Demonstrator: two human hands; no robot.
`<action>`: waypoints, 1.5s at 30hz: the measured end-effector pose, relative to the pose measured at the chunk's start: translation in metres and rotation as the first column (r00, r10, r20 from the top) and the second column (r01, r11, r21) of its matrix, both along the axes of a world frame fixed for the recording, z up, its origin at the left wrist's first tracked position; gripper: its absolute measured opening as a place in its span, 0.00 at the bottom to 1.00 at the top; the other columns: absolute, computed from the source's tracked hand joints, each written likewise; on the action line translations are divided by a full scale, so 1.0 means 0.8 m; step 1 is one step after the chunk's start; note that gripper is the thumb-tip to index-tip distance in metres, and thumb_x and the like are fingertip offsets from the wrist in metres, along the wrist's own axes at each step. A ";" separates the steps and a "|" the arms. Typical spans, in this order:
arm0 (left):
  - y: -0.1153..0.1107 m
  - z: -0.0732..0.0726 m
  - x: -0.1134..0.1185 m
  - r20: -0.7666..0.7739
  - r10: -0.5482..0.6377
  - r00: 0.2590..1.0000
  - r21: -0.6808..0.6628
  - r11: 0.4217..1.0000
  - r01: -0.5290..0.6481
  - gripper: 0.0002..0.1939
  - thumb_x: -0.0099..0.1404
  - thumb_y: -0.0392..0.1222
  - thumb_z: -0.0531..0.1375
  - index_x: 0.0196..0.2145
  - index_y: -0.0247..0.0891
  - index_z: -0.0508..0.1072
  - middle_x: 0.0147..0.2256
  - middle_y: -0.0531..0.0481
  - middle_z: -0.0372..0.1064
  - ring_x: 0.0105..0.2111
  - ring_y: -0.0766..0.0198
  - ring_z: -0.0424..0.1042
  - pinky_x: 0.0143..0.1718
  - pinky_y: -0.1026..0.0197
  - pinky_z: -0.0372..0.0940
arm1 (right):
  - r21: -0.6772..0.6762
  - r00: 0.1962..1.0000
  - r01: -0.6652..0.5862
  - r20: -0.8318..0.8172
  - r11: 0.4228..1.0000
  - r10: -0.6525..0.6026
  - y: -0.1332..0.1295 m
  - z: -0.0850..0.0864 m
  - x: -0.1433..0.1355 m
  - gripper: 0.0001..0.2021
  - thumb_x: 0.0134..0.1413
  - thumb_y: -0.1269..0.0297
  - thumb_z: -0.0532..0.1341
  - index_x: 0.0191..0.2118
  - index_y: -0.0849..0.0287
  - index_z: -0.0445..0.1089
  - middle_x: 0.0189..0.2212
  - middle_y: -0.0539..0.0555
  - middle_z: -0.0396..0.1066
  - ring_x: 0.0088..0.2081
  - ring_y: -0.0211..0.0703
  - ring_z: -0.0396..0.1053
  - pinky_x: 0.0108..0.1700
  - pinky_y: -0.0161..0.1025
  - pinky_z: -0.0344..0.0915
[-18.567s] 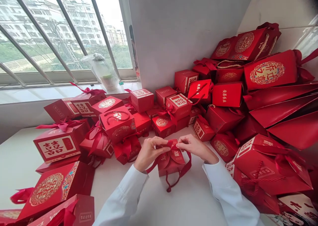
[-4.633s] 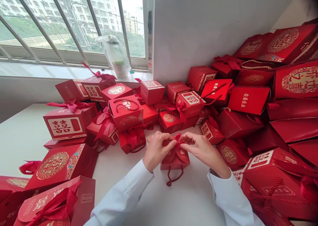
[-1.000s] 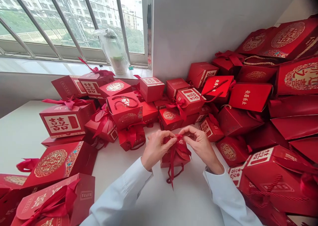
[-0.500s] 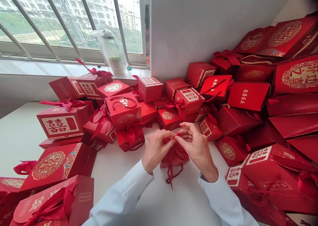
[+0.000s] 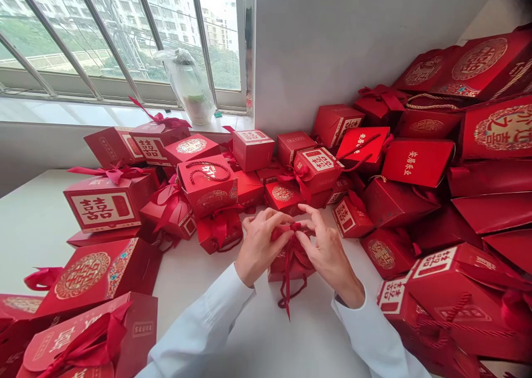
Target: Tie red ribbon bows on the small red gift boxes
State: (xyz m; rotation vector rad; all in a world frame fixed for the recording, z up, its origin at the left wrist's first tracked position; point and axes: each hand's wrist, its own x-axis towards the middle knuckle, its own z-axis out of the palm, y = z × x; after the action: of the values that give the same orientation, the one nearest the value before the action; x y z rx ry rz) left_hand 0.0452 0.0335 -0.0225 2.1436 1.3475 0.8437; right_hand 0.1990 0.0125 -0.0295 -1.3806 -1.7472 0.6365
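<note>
A small red gift box stands on the white table between my hands, with a twisted rope handle hanging over its near side. Red ribbon is knotted on top, and one tail drops down the front. From the left, my left hand pinches the ribbon close to the knot, thumb and fingers closed. My right hand grips the ribbon from the other side, its thumb against the knot and its index finger raised. Parts of the ribbon are hidden behind my fingers.
Red gift boxes with ribbons crowd the table on the left, as at a box, and behind my hands. More boxes pile up along the right, including a large one. A bagged cup stands on the windowsill beneath the barred window.
Both hands have spread slightly over the ribbon and lowered onto the knot, which now sits tighter on the box top. The surrounding boxes stay where they were.
</note>
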 end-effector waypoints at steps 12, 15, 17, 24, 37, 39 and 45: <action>-0.003 -0.003 0.003 -0.024 0.121 0.992 0.142 0.983 -0.116 0.04 0.63 0.38 0.56 0.31 0.42 0.71 0.34 0.55 0.74 0.42 0.59 0.67 0.54 0.46 0.42 | 0.339 0.949 0.124 0.233 0.932 -0.211 -0.010 -0.006 -0.024 0.23 0.57 0.70 0.55 0.59 0.58 0.54 0.39 0.57 0.69 0.41 0.49 0.69 0.43 0.45 0.68; -0.004 -0.001 0.004 -0.040 0.131 0.991 0.160 0.979 -0.124 0.04 0.62 0.38 0.56 0.30 0.41 0.70 0.32 0.55 0.73 0.42 0.58 0.66 0.53 0.44 0.42 | 0.473 0.896 0.092 0.345 0.876 -0.280 -0.013 -0.010 -0.029 0.21 0.61 0.73 0.51 0.59 0.59 0.54 0.37 0.58 0.70 0.39 0.49 0.69 0.42 0.46 0.67; -0.005 -0.001 0.004 -0.052 0.127 0.991 0.176 0.978 -0.116 0.03 0.62 0.37 0.57 0.30 0.41 0.69 0.31 0.55 0.72 0.41 0.59 0.66 0.53 0.44 0.42 | 0.518 0.870 0.082 0.379 0.851 -0.315 -0.013 -0.014 -0.029 0.22 0.61 0.74 0.50 0.60 0.58 0.53 0.38 0.58 0.70 0.39 0.48 0.69 0.43 0.45 0.67; -0.005 -0.001 0.003 -0.075 0.084 0.994 0.186 0.980 -0.069 0.04 0.62 0.35 0.56 0.30 0.41 0.68 0.32 0.55 0.71 0.41 0.59 0.65 0.53 0.42 0.42 | 0.595 0.874 0.058 0.358 0.801 -0.329 -0.009 -0.020 -0.027 0.21 0.60 0.76 0.51 0.58 0.59 0.56 0.40 0.57 0.71 0.40 0.46 0.69 0.44 0.44 0.66; -0.001 -0.007 0.005 0.014 0.033 0.999 0.112 0.993 -0.034 0.08 0.65 0.38 0.54 0.36 0.45 0.73 0.39 0.51 0.68 0.45 0.58 0.63 0.48 0.49 0.51 | -0.320 0.669 -0.283 -0.742 0.904 -0.053 0.006 -0.001 0.002 0.23 0.46 0.67 0.64 0.49 0.55 0.58 0.29 0.45 0.69 0.32 0.36 0.67 0.37 0.34 0.63; -0.001 -0.004 0.005 0.072 0.020 0.997 0.058 0.998 -0.024 0.08 0.65 0.38 0.54 0.34 0.43 0.73 0.40 0.50 0.68 0.46 0.57 0.62 0.47 0.51 0.53 | -0.320 0.656 -0.309 -0.754 0.895 -0.043 0.007 0.001 0.005 0.23 0.46 0.67 0.65 0.49 0.56 0.59 0.28 0.45 0.69 0.32 0.36 0.67 0.38 0.33 0.62; 0.002 0.002 0.004 0.250 0.019 0.968 -0.272 0.961 0.051 0.09 0.63 0.39 0.52 0.28 0.39 0.70 0.38 0.48 0.66 0.47 0.54 0.59 0.51 0.52 0.54 | -0.292 0.649 -0.278 -0.759 0.915 -0.045 0.009 -0.002 0.005 0.21 0.47 0.67 0.65 0.48 0.56 0.60 0.29 0.47 0.70 0.34 0.37 0.68 0.39 0.35 0.62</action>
State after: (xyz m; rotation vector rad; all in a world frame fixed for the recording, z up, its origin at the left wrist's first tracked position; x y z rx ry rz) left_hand 0.0480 0.0354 -0.0206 1.7665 1.2354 0.8329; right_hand 0.2027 0.0196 -0.0310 -0.9910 -1.0405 1.4640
